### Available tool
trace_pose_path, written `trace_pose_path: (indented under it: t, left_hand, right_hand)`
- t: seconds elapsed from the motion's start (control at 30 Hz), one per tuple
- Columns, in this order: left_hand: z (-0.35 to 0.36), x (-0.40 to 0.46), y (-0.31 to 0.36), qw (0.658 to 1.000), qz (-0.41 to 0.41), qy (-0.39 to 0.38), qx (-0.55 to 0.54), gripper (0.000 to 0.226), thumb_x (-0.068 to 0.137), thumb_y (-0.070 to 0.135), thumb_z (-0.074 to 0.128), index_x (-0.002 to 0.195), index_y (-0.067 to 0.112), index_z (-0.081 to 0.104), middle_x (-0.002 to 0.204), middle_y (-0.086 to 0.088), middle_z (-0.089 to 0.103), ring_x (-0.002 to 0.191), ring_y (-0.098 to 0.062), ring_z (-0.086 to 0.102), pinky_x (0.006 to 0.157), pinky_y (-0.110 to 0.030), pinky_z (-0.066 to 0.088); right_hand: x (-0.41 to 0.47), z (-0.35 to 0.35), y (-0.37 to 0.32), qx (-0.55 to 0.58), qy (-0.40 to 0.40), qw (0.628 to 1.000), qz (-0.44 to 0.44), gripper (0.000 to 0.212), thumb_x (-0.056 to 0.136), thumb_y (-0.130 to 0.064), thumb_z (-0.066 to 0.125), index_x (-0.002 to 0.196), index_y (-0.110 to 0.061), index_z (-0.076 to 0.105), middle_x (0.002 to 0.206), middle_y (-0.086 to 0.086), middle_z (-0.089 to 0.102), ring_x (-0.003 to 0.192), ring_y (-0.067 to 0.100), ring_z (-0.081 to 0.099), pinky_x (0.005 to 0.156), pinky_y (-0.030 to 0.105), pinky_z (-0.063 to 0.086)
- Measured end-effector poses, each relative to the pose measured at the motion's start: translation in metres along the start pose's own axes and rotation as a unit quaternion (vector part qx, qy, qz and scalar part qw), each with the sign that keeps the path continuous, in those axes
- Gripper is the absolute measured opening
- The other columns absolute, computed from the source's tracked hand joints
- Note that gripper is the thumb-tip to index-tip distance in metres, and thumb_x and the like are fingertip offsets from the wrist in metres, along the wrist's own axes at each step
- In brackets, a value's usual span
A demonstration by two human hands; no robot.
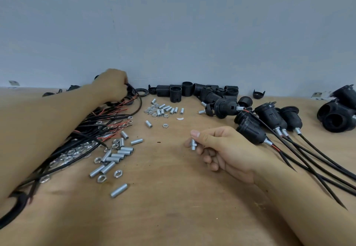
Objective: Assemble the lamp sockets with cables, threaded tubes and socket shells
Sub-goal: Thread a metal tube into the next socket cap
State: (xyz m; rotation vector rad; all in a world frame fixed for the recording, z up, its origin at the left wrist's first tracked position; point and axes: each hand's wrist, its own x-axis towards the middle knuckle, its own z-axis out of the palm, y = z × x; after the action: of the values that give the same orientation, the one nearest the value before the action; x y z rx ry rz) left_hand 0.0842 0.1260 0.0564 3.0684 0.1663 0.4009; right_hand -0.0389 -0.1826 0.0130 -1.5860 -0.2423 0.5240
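Note:
My right hand (217,147) pinches a short silver threaded tube (193,144) with a nut on it, between thumb and forefinger, just above the table's middle. My left hand (112,86) reaches to the far left by the wall, its fingers curled round a black cable (139,101) at the top of a cable bundle (92,128) with red wire ends. Loose threaded tubes and nuts (113,157) lie beside the bundle, and a second small heap of tubes and nuts (163,109) sits further back. Black socket shells (200,90) stand against the wall.
Assembled black sockets (269,116) with cables trailing toward me lie at the right. More black sockets (339,114) are piled at the far right edge. A black ring (141,91) lies near my left hand. The wooden table (173,197) ends at a pale wall.

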Motion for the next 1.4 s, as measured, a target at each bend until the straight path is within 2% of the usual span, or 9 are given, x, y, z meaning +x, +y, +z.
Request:
trace_pose_path:
  t: [0.2,0.33,0.43,0.83,0.93,1.07,1.17,1.27,1.4]
  left_hand:
    - [0.022,0.017,-0.016,0.992,-0.026,-0.094,0.076,0.009,0.094,0.01,0.049,0.095,0.003,0.054,0.094,-0.015,0.061,0.076,-0.026,0.052,0.067,-0.035,0.046]
    - [0.027,0.025,-0.016,0.999,-0.012,-0.026,0.034,0.022,0.093,0.02,0.063,0.104,0.001,0.067,0.101,-0.021,0.068,0.093,-0.036,0.061,0.076,-0.037,0.05]
    - [0.029,0.021,-0.013,1.0,-0.01,0.004,-0.013,0.031,0.087,0.013,0.065,0.117,0.006,0.06,0.111,-0.022,0.064,0.104,-0.04,0.056,0.083,-0.042,0.048]
    - [0.003,-0.035,0.009,0.981,-0.037,0.118,-0.149,0.016,0.086,0.012,0.074,0.101,0.008,0.071,0.105,-0.017,0.071,0.105,-0.034,0.061,0.093,-0.04,0.049]
    - [-0.005,-0.067,0.041,0.905,-0.09,0.165,-0.383,0.021,0.085,0.017,0.076,0.105,0.011,0.071,0.1,-0.006,0.07,0.091,-0.018,0.065,0.082,-0.021,0.049]
    - [-0.002,-0.132,0.101,0.664,-0.132,0.028,-0.736,0.034,0.088,0.013,0.073,0.119,0.002,0.065,0.11,-0.013,0.071,0.098,-0.024,0.07,0.091,-0.035,0.057]
    - [0.009,-0.172,0.126,0.554,-0.119,-0.052,-0.822,0.024,0.093,0.007,0.064,0.115,-0.003,0.065,0.106,-0.013,0.074,0.099,-0.022,0.071,0.088,-0.031,0.058]
    - [0.014,-0.183,0.126,0.497,-0.109,-0.073,-0.858,0.021,0.095,0.003,0.058,0.115,0.002,0.064,0.102,-0.012,0.075,0.103,-0.027,0.071,0.09,-0.034,0.058]
    - [0.017,-0.181,0.125,0.477,-0.095,-0.063,-0.872,0.019,0.096,0.005,0.056,0.111,0.003,0.067,0.106,-0.016,0.071,0.11,-0.034,0.068,0.087,-0.032,0.059]
  right_hand:
    - [0.003,-0.002,0.001,0.005,-0.009,1.0,0.001,0.04,0.081,-0.036,0.066,0.089,0.002,0.074,0.062,-0.001,0.055,0.047,0.008,0.044,0.038,0.019,0.034]
    - [0.005,-0.003,0.002,0.002,-0.017,1.0,-0.004,0.04,0.076,-0.039,0.067,0.086,-0.002,0.076,0.062,-0.002,0.055,0.048,0.008,0.044,0.038,0.018,0.035]
    - [0.006,-0.003,0.003,0.001,-0.016,1.0,-0.002,0.041,0.076,-0.039,0.067,0.086,-0.001,0.075,0.062,-0.002,0.056,0.047,0.007,0.045,0.038,0.018,0.035]
    - [0.001,0.001,0.0,0.017,0.002,1.0,-0.003,0.036,0.075,-0.038,0.069,0.086,-0.004,0.076,0.062,0.0,0.056,0.047,0.009,0.044,0.039,0.019,0.036]
    - [0.0,0.001,0.0,0.031,0.013,0.999,-0.015,0.037,0.076,-0.036,0.069,0.089,-0.002,0.074,0.065,0.002,0.062,0.048,0.009,0.048,0.039,0.019,0.039]
    - [0.002,-0.001,-0.002,0.104,0.05,0.99,-0.08,0.019,0.086,-0.018,0.066,0.091,-0.001,0.072,0.081,0.014,0.073,0.054,0.01,0.059,0.044,0.018,0.046]
    - [0.001,-0.004,-0.003,0.136,0.058,0.981,-0.122,0.016,0.086,-0.008,0.066,0.098,0.001,0.071,0.087,0.017,0.074,0.061,0.014,0.065,0.051,0.019,0.051]
    - [0.0,-0.003,-0.002,0.114,0.065,0.982,-0.134,0.025,0.078,-0.011,0.071,0.1,0.001,0.069,0.085,0.016,0.075,0.065,0.015,0.069,0.056,0.019,0.055]
    - [0.001,-0.003,-0.003,0.097,0.084,0.977,-0.173,0.025,0.071,-0.012,0.075,0.093,0.0,0.071,0.079,0.015,0.073,0.066,0.017,0.068,0.06,0.022,0.056]
